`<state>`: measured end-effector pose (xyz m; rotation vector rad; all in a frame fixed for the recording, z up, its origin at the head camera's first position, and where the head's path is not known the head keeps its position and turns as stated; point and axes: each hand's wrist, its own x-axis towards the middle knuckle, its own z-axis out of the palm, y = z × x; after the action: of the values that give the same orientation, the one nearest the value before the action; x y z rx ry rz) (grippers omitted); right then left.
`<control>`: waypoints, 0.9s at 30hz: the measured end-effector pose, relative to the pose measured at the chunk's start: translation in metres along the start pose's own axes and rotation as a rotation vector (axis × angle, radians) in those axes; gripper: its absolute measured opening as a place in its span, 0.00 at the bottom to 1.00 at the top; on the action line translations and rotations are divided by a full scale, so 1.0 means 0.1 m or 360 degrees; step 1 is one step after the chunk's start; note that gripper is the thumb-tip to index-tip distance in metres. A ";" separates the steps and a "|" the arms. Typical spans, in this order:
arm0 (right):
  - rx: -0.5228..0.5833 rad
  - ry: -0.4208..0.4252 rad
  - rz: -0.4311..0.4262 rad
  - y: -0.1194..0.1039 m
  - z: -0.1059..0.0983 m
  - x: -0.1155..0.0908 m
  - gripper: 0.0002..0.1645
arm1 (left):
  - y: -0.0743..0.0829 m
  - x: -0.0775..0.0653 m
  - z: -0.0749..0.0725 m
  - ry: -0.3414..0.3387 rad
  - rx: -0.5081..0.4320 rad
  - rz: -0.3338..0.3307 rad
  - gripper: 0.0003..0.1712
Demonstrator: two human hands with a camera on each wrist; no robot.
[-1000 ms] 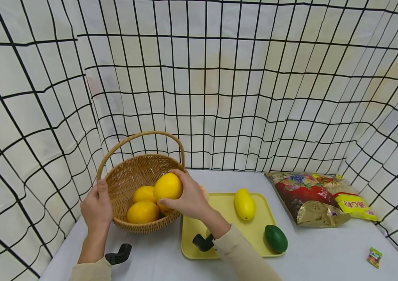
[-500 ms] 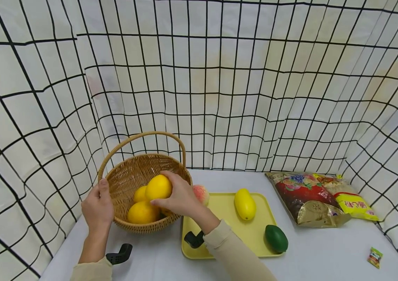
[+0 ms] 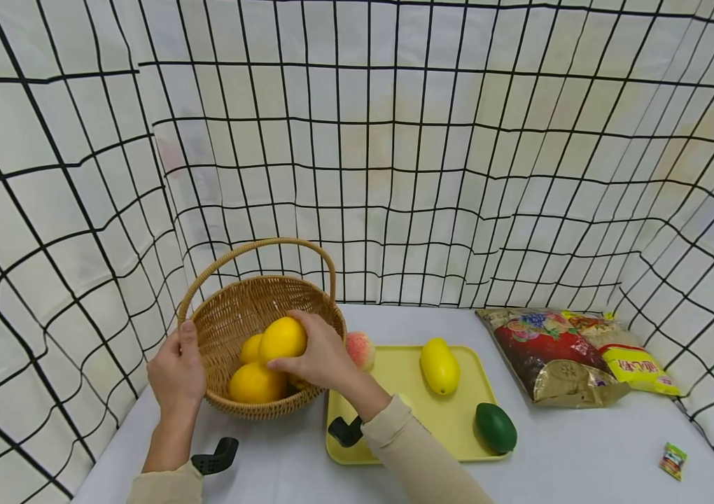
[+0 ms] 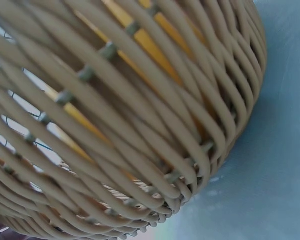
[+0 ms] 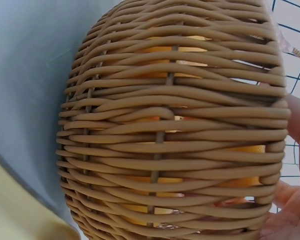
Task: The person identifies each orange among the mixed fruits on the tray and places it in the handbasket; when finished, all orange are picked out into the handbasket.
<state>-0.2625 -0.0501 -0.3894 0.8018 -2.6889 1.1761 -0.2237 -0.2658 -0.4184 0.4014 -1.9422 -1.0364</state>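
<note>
A wicker basket (image 3: pixel 269 294) with an arched handle stands tilted toward me at the left of the table. My left hand (image 3: pixel 178 367) grips its left rim, where the handle joins. Inside lie several round yellow-orange fruits (image 3: pixel 257 382). Another yellow-orange fruit (image 3: pixel 283 339) sits on top of them, between the thumb and fingers of my right hand (image 3: pixel 319 353). In the left wrist view, the weave (image 4: pixel 140 100) fills most of the picture, with yellow showing through. The right wrist view shows the basket's side (image 5: pixel 175 125), and part of my right hand (image 5: pixel 295 200) over the rim.
Right of the basket lies a yellow tray (image 3: pixel 407 420) bearing a yellow oval fruit (image 3: pixel 439 366) and a dark green avocado-shaped fruit (image 3: pixel 495 428). A peach (image 3: pixel 360 350) rests at its back left corner. Food bags (image 3: pixel 552 357) and a small packet (image 3: pixel 673 461) lie farther right.
My right hand has moved left and slightly down with the yellow-orange fruit, which now rests lower among the others. The peach has come into view. My left hand has stayed on the rim.
</note>
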 end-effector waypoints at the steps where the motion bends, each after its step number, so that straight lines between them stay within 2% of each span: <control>1: 0.0003 0.0007 0.0004 0.00 0.00 -0.01 0.49 | 0.00 0.00 0.00 0.0001 0.0002 0.0004 0.35; 6: 0.0048 0.0049 0.0025 -0.01 -0.04 -0.06 0.47 | 0.00 0.00 0.01 -0.0003 0.0000 0.0013 0.35; 13: 0.0513 0.0130 -0.0059 0.05 -0.14 -0.25 0.36 | 0.03 0.02 0.02 -0.0012 0.0003 -0.0024 0.35; 19: 0.0712 0.0233 -0.0170 0.11 -0.26 -0.48 0.29 | 0.02 0.05 0.02 0.0020 -0.0005 -0.0004 0.36; 23: 0.0807 0.0308 -0.0117 0.12 -0.32 -0.57 0.27 | 0.00 0.05 0.01 0.0010 0.0007 -0.0018 0.35; 27: 0.0827 0.0314 -0.0040 0.18 -0.34 -0.63 0.26 | -0.03 0.02 -0.01 -0.0022 0.0038 -0.0071 0.35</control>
<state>-0.2221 0.0113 -0.3959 0.7192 -2.2303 1.8728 -0.2244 -0.2695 -0.4188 0.4538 -1.9677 -1.0482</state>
